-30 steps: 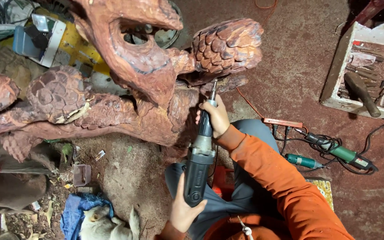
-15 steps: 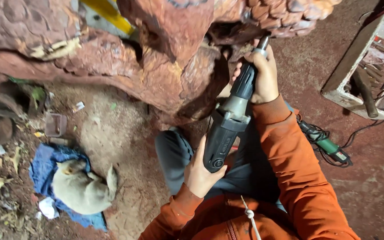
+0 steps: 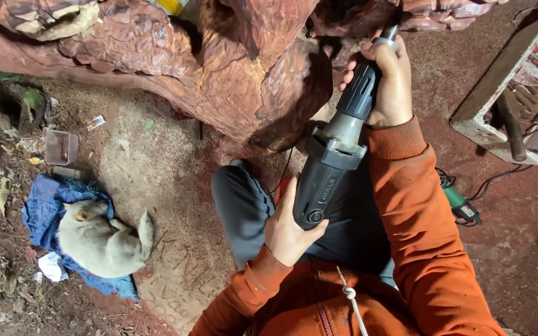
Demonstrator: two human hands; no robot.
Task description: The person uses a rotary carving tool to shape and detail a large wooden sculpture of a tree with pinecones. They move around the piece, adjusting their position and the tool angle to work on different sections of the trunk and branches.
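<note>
A long black and grey die grinder (image 3: 334,152) points up at the underside of a large reddish carved wood sculpture (image 3: 219,68). My right hand (image 3: 386,81) wraps the grinder's front neck close to the wood. My left hand (image 3: 289,231) grips its rear body above my lap. The tool's tip is partly hidden behind my right fingers against the carving. I wear orange sleeves and dark trousers.
A pale dog (image 3: 101,239) lies curled on a blue cloth (image 3: 48,208) at the left on the dirt floor. A white wooden crate (image 3: 505,93) with tools stands at the right. A green power tool (image 3: 459,204) with cable lies beside my right arm.
The view has dropped and closed in on the carving's lower part. The grinder has been raised nearer the wood, both hands keeping their grip.
</note>
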